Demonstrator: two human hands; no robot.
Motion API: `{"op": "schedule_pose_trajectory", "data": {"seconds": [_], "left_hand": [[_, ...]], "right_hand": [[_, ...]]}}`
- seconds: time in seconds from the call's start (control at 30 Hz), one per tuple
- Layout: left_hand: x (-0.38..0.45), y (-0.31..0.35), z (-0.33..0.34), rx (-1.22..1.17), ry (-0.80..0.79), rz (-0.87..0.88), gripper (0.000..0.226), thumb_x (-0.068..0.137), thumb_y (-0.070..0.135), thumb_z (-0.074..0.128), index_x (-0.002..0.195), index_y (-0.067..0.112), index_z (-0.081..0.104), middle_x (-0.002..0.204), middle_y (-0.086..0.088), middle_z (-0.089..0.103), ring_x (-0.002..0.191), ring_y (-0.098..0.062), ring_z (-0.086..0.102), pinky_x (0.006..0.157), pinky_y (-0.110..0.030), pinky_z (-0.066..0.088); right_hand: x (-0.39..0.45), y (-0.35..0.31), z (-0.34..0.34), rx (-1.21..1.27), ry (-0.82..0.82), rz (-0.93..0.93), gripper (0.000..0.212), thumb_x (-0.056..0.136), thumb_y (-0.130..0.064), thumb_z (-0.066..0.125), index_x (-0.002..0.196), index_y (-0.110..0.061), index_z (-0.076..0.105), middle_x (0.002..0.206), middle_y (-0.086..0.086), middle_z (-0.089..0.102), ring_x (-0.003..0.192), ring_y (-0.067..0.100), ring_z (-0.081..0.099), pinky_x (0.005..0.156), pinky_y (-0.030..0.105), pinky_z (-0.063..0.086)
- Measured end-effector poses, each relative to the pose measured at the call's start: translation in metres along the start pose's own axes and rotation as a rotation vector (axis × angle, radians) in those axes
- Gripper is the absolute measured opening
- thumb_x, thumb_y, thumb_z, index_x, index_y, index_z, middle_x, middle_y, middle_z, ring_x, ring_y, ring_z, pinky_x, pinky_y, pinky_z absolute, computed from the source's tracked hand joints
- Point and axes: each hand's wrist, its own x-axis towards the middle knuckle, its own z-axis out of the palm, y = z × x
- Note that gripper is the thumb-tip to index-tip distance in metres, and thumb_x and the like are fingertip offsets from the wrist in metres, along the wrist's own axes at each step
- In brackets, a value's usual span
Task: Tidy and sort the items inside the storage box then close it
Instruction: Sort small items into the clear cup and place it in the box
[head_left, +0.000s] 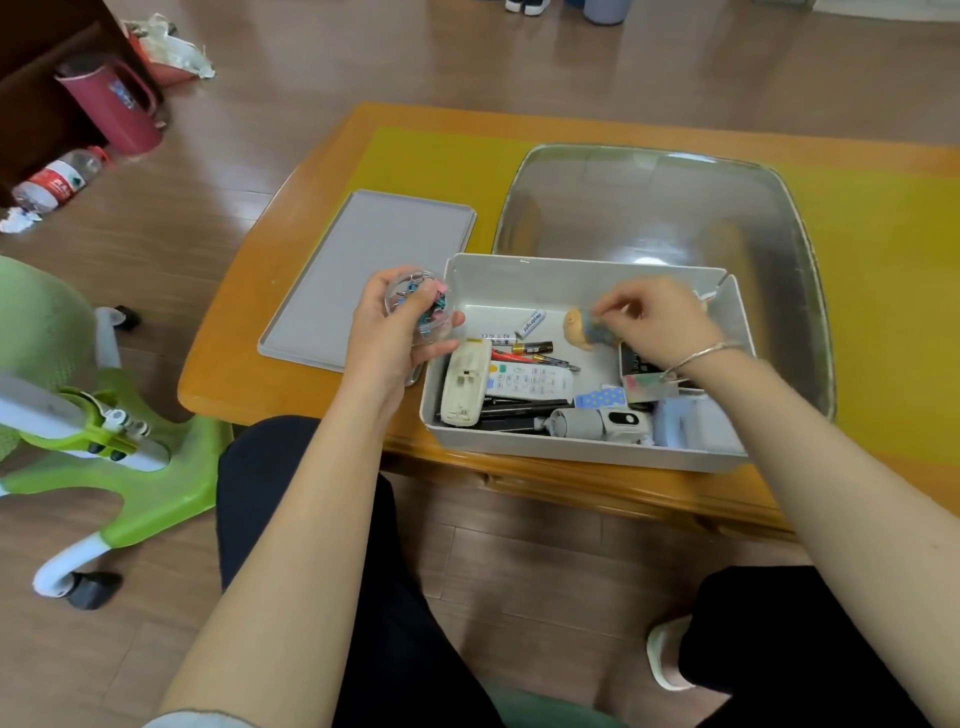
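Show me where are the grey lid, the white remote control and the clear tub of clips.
grey lid (363, 270), head view, middle of its flat top.
white remote control (530, 380), head view, on its button face.
clear tub of clips (415, 304), head view, on the clips inside, held by the left hand (387, 332).

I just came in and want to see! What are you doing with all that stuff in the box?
A person is sorting a white storage box on the table. The left hand holds a small clear tub of colourful clips beside the box. The right hand reaches inside and pinches a little figure. Remotes, batteries and pens lie in the box. Its grey lid lies off to the left.
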Motion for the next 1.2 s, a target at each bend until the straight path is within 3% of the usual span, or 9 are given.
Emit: {"op": "schedule_pose_trajectory", "data": {"seconds": [0.1, 0.23, 0.4, 0.5, 0.63, 0.8, 0.9, 1.0, 1.2], "left_hand": [[0.001, -0.005, 0.010, 0.021, -0.028, 0.001, 0.026, 0.089, 0.020, 0.068, 0.112, 0.021, 0.056, 0.116, -0.013, 0.064, 0.093, -0.027, 0.071, 0.055, -0.026, 0.057], [-0.002, -0.011, 0.032, 0.006, -0.065, -0.009, 0.028, 0.088, 0.029, 0.068, 0.111, 0.020, 0.057, 0.107, -0.008, 0.066, 0.096, -0.027, 0.070, 0.055, -0.027, 0.057], [-0.002, -0.016, 0.050, 0.022, -0.093, -0.046, 0.018, 0.095, 0.037, 0.057, 0.102, 0.021, 0.056, 0.106, -0.010, 0.065, 0.094, -0.026, 0.071, 0.054, -0.028, 0.056], [-0.002, -0.019, 0.054, 0.035, -0.102, -0.069, 0.012, 0.095, 0.033, 0.056, 0.101, 0.022, 0.057, 0.106, -0.010, 0.065, 0.094, -0.027, 0.071, 0.057, -0.032, 0.059], [-0.004, -0.020, 0.057, 0.049, -0.108, -0.070, 0.015, 0.093, 0.036, 0.059, 0.102, 0.023, 0.057, 0.112, -0.014, 0.063, 0.093, -0.027, 0.071, 0.057, -0.031, 0.058], [-0.005, -0.023, 0.057, 0.072, -0.125, -0.072, 0.017, 0.090, 0.033, 0.065, 0.104, 0.025, 0.059, 0.116, -0.012, 0.062, 0.093, -0.026, 0.071, 0.058, -0.030, 0.057], [-0.004, -0.025, 0.056, 0.086, -0.112, -0.081, 0.021, 0.088, 0.034, 0.068, 0.105, 0.027, 0.059, 0.116, -0.010, 0.062, 0.093, -0.025, 0.071, 0.058, -0.029, 0.057], [-0.004, -0.027, 0.056, 0.126, -0.100, -0.093, 0.028, 0.083, 0.036, 0.073, 0.106, 0.029, 0.059, 0.117, -0.008, 0.061, 0.094, -0.024, 0.071, 0.058, -0.028, 0.056], [-0.004, -0.028, 0.060, 0.091, -0.126, -0.124, 0.020, 0.090, 0.029, 0.065, 0.108, 0.026, 0.057, 0.112, -0.010, 0.065, 0.089, -0.024, 0.072, 0.054, -0.027, 0.056]], "right_hand": [[-0.003, 0.033, -0.033, -0.160, 0.198, 0.086, 0.019, 0.084, -0.013, 0.058, 0.096, -0.018, 0.071, 0.089, 0.003, 0.070, 0.077, 0.018, 0.058, 0.075, 0.021, 0.043], [-0.011, 0.062, -0.048, -0.490, -0.001, 0.170, 0.026, 0.090, -0.033, 0.055, 0.113, -0.025, 0.063, 0.108, 0.002, 0.068, 0.110, 0.030, 0.053, 0.094, 0.044, 0.037], [-0.021, 0.064, -0.049, -0.427, -0.083, 0.086, 0.016, 0.089, -0.033, 0.057, 0.100, -0.038, 0.068, 0.101, -0.004, 0.068, 0.103, 0.023, 0.055, 0.090, 0.037, 0.031], [-0.020, 0.063, -0.055, -0.224, -0.086, 0.075, 0.018, 0.090, -0.021, 0.056, 0.096, -0.030, 0.071, 0.098, 0.001, 0.071, 0.093, 0.022, 0.059, 0.094, 0.041, 0.043], [-0.012, 0.058, -0.054, -0.256, -0.093, 0.072, 0.023, 0.094, -0.015, 0.050, 0.108, -0.014, 0.069, 0.092, 0.009, 0.069, 0.085, 0.020, 0.059, 0.075, 0.025, 0.041], [-0.008, 0.050, -0.045, -0.200, -0.308, 0.111, 0.016, 0.081, -0.014, 0.061, 0.074, -0.007, 0.074, 0.072, 0.007, 0.069, 0.067, 0.015, 0.057, 0.059, 0.023, 0.043], [-0.007, 0.055, -0.044, -0.348, -0.195, 0.104, 0.013, 0.082, -0.011, 0.061, 0.078, -0.007, 0.073, 0.084, 0.007, 0.071, 0.078, 0.019, 0.060, 0.070, 0.024, 0.045], [-0.008, 0.059, -0.036, -0.509, -0.256, 0.067, 0.012, 0.082, -0.010, 0.064, 0.090, -0.012, 0.072, 0.092, 0.006, 0.069, 0.087, 0.022, 0.061, 0.085, 0.029, 0.045], [-0.008, 0.057, -0.025, -0.594, -0.386, 0.065, 0.008, 0.079, -0.008, 0.063, 0.080, -0.012, 0.070, 0.089, 0.010, 0.067, 0.076, 0.022, 0.055, 0.068, 0.025, 0.044]]}}
